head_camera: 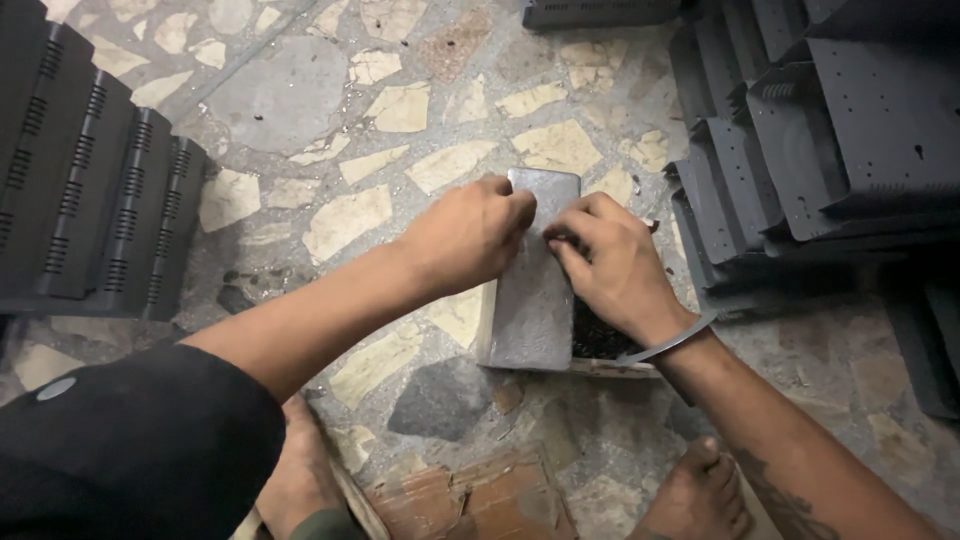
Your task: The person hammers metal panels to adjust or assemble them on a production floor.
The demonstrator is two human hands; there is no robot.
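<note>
A grey metal block [532,300] lies on the stone floor, long side running away from me. My left hand [470,232] rests on its upper left part with fingers curled, fingertips pinched at the block's top face. Close beside it my right hand [612,262] is also curled, fingertips meeting the left hand's over the block; what they pinch is too small to see. A metal bangle [668,343] circles my right wrist. Under the right hand, beside the block, sits a small open box [600,345] of dark small parts.
Black perforated metal panels are stacked at the left [90,180] and at the right [830,140]. My bare feet [700,495] rest on the mosaic stone floor [330,130], with torn cardboard [470,500] between them.
</note>
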